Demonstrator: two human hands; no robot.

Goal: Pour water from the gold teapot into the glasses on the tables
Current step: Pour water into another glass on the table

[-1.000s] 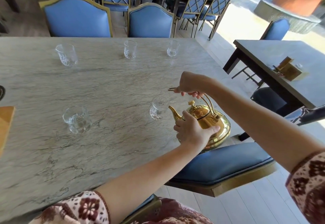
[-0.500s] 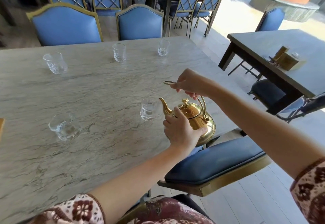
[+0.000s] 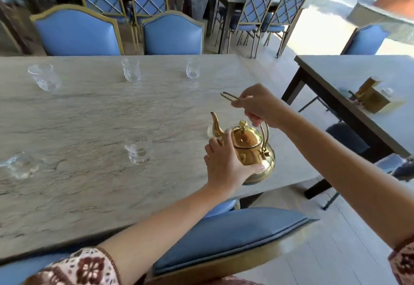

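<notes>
The gold teapot [image 3: 248,148] is held upright over the right part of the marble table [image 3: 89,116], spout pointing up and left. My right hand [image 3: 259,105] grips its wire handle from above. My left hand [image 3: 224,163] cups the pot's left side and base. A glass with water [image 3: 139,151] stands left of the pot, apart from the spout. Another glass [image 3: 20,165] sits blurred at the left edge. Three glasses [image 3: 43,77], [image 3: 131,69], [image 3: 192,68] line the far side.
A blue cushioned chair [image 3: 228,237] stands at the near table edge below the pot. Two blue chairs [image 3: 172,33] face me across the table. A second table [image 3: 369,96] at right carries a wooden box [image 3: 371,97].
The teapot has tipped back from its tilt toward the nearer glass to upright and moved right of it. Both hands kept their hold. The view shifted right.
</notes>
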